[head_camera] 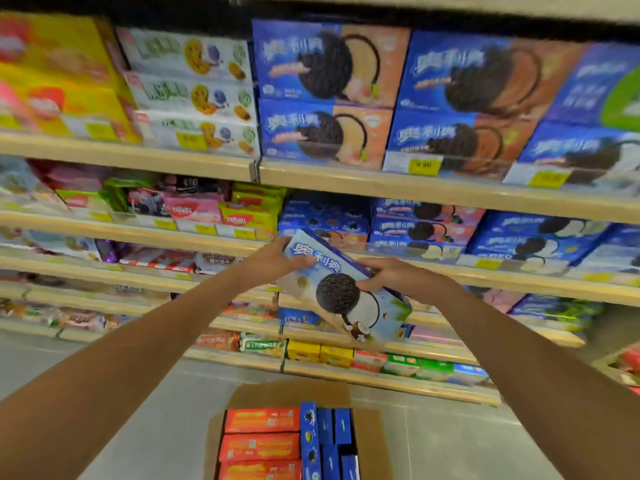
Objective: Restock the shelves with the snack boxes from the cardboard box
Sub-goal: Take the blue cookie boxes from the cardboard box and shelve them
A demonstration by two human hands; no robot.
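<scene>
Shop aisle, grey floor (104,375). Shelves (415,190) run across the whole view, packed with snack boxes and packets; much of it is motion-blurred.

Cookie box (341,296) is in the air in front of me, between the carton below and the mid-height shelf row of blue cookie boxes (422,230). It touches no shelf.

- Orientation: the printed front faces me. The long axis runs diagonally, with the top end up-left toward the shelf and the bottom end down-right toward me. The logo is at the upper end and the coconut picture at the lower end. The box is tilted, neither level nor upright.
- Left hand (277,254): clamped on the upper-left corner, thumb laid across the front by the logo, fingers wrapped behind and out of sight.
- Right hand (391,275): gripping the right long edge about halfway down, fingertips curled onto the front next to the cookie picture.
- Both arms are stretched forward, with the box held between the two hands.

Cardboard box (370,441) sits on the floor directly below, flaps open. Inside on the left are red boxes (261,445) stacked flat. On the right are blue boxes (329,441) standing on edge, side by side.
</scene>
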